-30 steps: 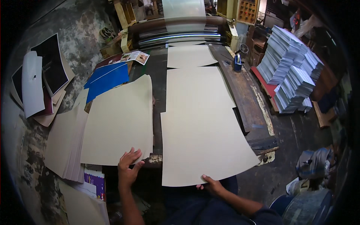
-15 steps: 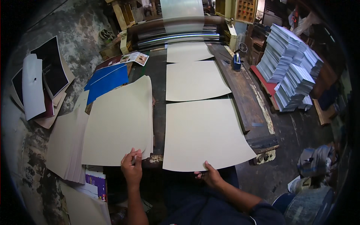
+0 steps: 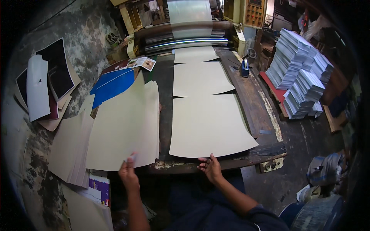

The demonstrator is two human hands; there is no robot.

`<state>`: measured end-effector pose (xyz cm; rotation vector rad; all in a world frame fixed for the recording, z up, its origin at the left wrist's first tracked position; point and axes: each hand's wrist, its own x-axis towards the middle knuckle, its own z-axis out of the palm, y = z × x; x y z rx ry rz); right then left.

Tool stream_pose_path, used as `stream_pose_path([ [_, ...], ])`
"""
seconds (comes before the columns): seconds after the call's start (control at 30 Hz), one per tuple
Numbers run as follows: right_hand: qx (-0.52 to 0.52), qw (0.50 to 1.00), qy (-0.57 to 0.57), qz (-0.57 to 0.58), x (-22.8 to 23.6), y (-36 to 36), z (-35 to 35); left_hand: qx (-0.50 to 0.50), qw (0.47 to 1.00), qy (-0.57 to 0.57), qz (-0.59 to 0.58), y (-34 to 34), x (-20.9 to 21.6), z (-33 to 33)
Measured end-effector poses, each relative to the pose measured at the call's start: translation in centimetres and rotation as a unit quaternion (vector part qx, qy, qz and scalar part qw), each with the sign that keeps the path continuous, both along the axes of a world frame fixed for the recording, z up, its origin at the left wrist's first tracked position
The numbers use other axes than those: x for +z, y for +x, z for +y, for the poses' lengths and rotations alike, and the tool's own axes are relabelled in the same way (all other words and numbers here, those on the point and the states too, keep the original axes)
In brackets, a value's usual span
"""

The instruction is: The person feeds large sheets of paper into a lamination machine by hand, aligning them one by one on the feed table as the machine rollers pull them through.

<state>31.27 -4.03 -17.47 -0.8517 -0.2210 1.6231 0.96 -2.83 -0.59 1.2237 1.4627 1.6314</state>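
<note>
Starting from my right-hand fingers [image 3: 205, 164]: they are spread apart, tips resting at the near edge of the nearest cream sheet [image 3: 210, 125], not clamped on it. That sheet lies at 12 o'clock from the right hand [image 3: 211, 169], its long axis running away from me toward the roller machine [image 3: 185, 36] along the dark surface [image 3: 165, 96]. My left hand [image 3: 128, 173] has its fingers together, pinching the near edge of the cream stack [image 3: 125, 127], which extends toward 12 o'clock. I judge the right hand nearer to the nearest cream sheet.
</note>
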Motion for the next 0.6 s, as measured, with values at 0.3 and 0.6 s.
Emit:
stream_pose_path([
  [0.3, 0.056, 0.998, 0.04, 0.014, 6.0, -0.2, -1.0, -0.261, 0.927, 0.08, 0.258, 2.5, 2.8, -2.2],
  [0.6, 0.153, 0.981, 0.076, -0.089, 6.0, 3.1, -4.5, -0.37, 0.854, 0.102, 0.351, 2.7, 3.5, -2.6],
])
